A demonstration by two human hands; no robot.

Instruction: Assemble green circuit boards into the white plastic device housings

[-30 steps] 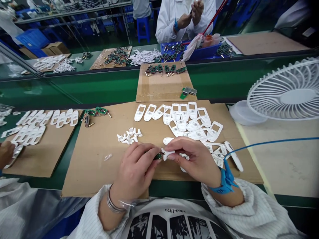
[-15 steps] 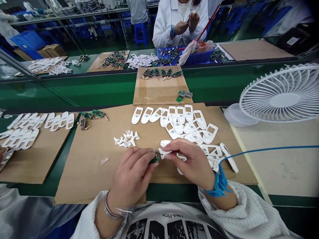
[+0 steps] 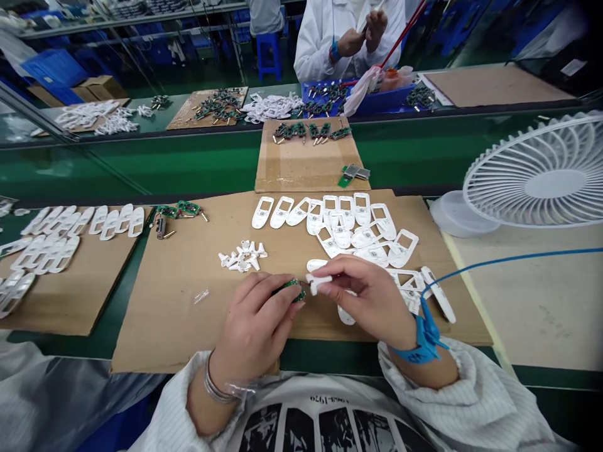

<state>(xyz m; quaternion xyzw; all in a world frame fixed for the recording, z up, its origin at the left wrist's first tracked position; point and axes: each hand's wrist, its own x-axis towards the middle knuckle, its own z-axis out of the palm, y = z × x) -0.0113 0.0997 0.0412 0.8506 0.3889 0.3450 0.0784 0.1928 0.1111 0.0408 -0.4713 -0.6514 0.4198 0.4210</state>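
Observation:
My left hand (image 3: pixel 260 323) is closed on a small green circuit board (image 3: pixel 296 290), mostly covered by the fingers. Between thumb and fingers of my right hand (image 3: pixel 370 301) is a small white plastic piece (image 3: pixel 318 282), held just right of the board. What looks like a thin metal pin or wire runs from the board to the white piece. Similar small white plastic pieces (image 3: pixel 242 256) lie in a pile beyond my left hand. White plastic covers (image 3: pixel 339 229) with rectangular windows are spread beyond and around my right hand, some overlapping. Cardboard (image 3: pixel 188 301) lies under all this.
Circuit boards (image 3: pixel 186 209) rest at the cardboard's far left. More white covers (image 3: pixel 61 251) lie on a left-hand cardboard. A white fan (image 3: pixel 556 182) stands at right, and a blue cord (image 3: pixel 518 257) runs from my right wristband. Across the bench a person (image 3: pixel 348 44) handles something small.
The view has shifted slightly. Both hands stay close together; the white piece in my right hand has turned a little at the end of the board's pin or wire.

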